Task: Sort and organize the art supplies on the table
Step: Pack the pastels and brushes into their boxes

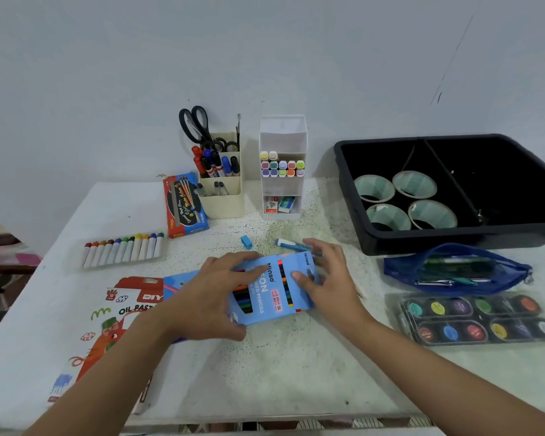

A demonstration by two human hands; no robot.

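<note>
A light blue box of coloured pencils point(269, 294) lies in the middle of the table, its window showing the pencils. My left hand point(208, 297) grips its left end, fingers curled over the top edge and thumb under the near edge. My right hand point(324, 272) holds the right end, thumb pressed on the box face. A blue and white glue stick point(291, 244) lies just behind my right hand. A small blue sharpener point(246, 241) sits behind the box.
A tray of oil pastels point(123, 250) and its printed box point(114, 322) lie at the left. A cream holder with scissors and markers point(222, 184), a white marker organiser point(282, 171), a black tray with tape rolls point(453, 190), a blue pencil pouch point(456, 269) and a watercolour palette point(479, 319) stand around.
</note>
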